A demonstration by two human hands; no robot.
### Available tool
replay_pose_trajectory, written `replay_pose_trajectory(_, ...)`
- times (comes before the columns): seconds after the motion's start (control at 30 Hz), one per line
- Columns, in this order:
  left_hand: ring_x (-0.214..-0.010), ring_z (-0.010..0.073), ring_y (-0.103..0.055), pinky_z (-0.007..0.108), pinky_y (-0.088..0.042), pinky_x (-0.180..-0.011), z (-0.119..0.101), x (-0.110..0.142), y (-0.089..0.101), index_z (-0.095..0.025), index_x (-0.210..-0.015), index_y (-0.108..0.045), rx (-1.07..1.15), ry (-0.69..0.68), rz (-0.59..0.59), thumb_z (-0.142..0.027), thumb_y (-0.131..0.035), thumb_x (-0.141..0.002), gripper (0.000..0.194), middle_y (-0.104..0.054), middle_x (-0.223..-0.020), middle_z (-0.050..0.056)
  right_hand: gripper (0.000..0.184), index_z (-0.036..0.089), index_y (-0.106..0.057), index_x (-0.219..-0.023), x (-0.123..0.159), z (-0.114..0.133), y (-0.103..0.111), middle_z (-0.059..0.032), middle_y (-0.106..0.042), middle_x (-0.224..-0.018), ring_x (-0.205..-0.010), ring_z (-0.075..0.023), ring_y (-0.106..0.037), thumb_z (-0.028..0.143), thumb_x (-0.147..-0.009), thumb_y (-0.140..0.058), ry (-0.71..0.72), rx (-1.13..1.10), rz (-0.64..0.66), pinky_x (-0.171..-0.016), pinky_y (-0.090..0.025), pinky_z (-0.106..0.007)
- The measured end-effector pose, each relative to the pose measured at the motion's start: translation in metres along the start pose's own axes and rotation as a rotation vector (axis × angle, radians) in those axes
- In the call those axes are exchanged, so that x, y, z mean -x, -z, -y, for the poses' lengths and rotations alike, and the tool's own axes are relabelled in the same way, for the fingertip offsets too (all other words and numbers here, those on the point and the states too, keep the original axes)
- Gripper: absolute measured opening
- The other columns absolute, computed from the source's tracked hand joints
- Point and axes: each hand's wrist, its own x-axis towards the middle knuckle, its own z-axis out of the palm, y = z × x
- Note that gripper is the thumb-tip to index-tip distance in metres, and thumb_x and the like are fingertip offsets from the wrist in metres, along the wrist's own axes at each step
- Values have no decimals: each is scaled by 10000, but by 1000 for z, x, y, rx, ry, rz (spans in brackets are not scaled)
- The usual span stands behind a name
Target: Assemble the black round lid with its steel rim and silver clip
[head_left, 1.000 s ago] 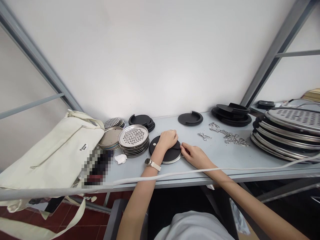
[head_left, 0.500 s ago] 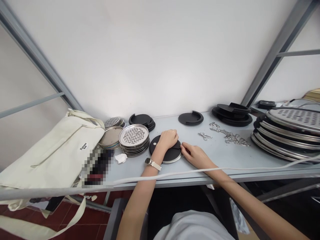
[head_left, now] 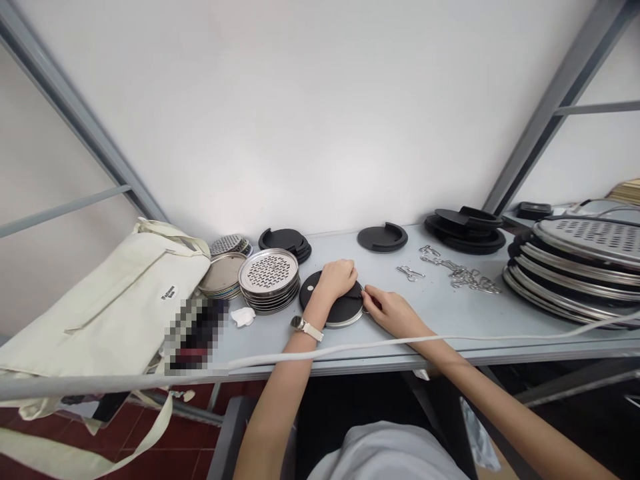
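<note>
In front of me on the table lies a round black disc (head_left: 341, 310) with a silver metal rim and a small white spot on its left. My left hand (head_left: 338, 277), wearing a watch (head_left: 306, 327) at the wrist, rests curled on top of it, its fingertips hidden. At the disc's right edge, my right hand (head_left: 393, 311) has its thumb and index finger pinched together; what lies between them is too small to name. Bent metal wire clips (head_left: 467, 275) are scattered to the right, with a separate wire clip (head_left: 410, 273) nearer my hand.
Left of the disc stands a stack of perforated metal discs (head_left: 270, 277), beside plain metal discs (head_left: 223, 272) and crumpled white tissue (head_left: 243, 317). Black holders (head_left: 383, 237) line the wall. Larger grater discs (head_left: 575, 270) are piled right. A cream bag (head_left: 110, 300) and white cable (head_left: 380, 343) lie near.
</note>
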Motion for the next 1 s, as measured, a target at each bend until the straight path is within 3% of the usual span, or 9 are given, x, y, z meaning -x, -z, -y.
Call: replay_pose_trajectory(1.0, -874, 220, -637, 309, -446, -756, 1, -1, -2, -165, -949, -596, -15, -23, -29, -244, -356, -944, 252, -666, -960, 100, 256, 224, -364, -699, 0, -1, -1, 45, -425, -523, -468, -116, -418, 331, -926, -314, 2, -14, 0, -522, -229, -246)
